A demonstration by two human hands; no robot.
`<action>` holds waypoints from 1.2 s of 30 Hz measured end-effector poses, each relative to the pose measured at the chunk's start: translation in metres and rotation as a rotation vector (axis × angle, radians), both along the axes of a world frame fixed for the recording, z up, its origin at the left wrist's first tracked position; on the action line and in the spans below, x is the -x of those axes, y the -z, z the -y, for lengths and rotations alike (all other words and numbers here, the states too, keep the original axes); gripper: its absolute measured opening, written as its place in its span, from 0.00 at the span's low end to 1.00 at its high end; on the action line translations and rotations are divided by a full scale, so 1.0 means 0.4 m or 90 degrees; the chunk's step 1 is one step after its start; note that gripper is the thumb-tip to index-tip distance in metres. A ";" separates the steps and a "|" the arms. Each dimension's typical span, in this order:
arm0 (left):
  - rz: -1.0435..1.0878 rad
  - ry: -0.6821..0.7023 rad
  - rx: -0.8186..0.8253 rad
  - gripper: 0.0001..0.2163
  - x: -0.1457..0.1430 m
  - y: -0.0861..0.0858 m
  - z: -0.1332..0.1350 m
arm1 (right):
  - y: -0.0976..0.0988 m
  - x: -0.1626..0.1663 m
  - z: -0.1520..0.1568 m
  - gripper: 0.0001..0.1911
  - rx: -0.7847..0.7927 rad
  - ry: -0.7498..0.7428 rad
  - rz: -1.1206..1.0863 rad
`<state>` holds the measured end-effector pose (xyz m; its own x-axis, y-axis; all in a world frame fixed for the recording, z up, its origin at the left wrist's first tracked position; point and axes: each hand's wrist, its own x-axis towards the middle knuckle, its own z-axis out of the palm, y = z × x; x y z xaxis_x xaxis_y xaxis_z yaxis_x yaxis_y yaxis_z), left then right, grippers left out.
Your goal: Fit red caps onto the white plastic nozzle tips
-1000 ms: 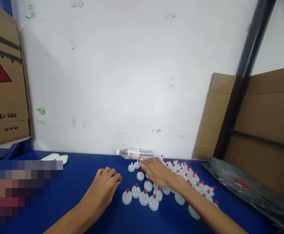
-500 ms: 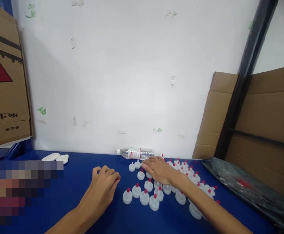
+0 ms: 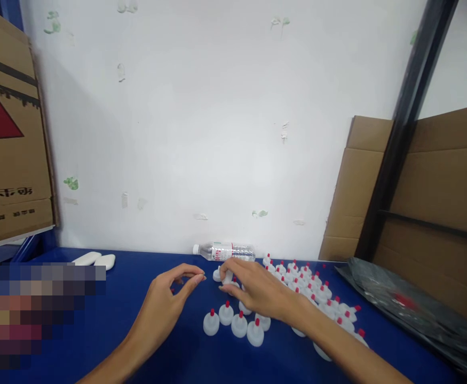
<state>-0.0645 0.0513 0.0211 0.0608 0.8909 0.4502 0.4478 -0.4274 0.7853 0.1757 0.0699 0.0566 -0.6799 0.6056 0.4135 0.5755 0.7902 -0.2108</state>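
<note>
Over the blue table my right hand (image 3: 253, 285) has its thumb and fingers curled around a white nozzle cap (image 3: 228, 277), partly hidden by the fingers. Beside it stands another white nozzle cap (image 3: 216, 274), and no red tip shows on it. To the left, my left hand (image 3: 171, 296) is in a pinch, thumb and index finger meeting; whatever lies between them is too small to make out. Several translucent nozzle caps with red tips (image 3: 239, 325) stand upright below and right of my right hand, some covered by its wrist and forearm.
A clear plastic bottle (image 3: 225, 251) lies along the wall. White rounded pieces (image 3: 105, 262) rest at the back left. A cardboard box (image 3: 13, 160) stands at left, cardboard sheets (image 3: 355, 181) lean at right, and a grey plastic bag (image 3: 409, 309) lies along the right edge.
My right hand has shifted left and down from lying flat over the caps, its fingers now curled round a white cap. My left hand has turned, bringing thumb and index finger together.
</note>
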 end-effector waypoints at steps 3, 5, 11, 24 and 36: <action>0.022 0.033 0.007 0.14 -0.007 -0.013 0.001 | 0.005 0.022 0.023 0.09 0.003 -0.032 -0.009; 0.027 0.051 0.012 0.14 -0.012 -0.021 0.007 | 0.010 0.030 0.030 0.08 0.001 -0.050 -0.013; 0.044 0.085 0.039 0.14 -0.011 -0.038 0.017 | 0.016 0.032 0.028 0.06 -0.025 -0.079 -0.033; -0.258 0.073 -0.042 0.20 0.012 0.017 0.030 | 0.016 0.048 0.041 0.11 -0.107 -0.145 -0.012; -0.204 0.157 0.049 0.26 0.003 -0.018 0.051 | 0.032 0.059 0.038 0.18 -0.149 -0.178 0.027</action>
<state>-0.0656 0.0309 0.0282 0.4024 0.8625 0.3069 0.5662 -0.4980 0.6569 0.1520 0.0546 0.0438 -0.8252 0.2857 0.4873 0.3342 0.9424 0.0134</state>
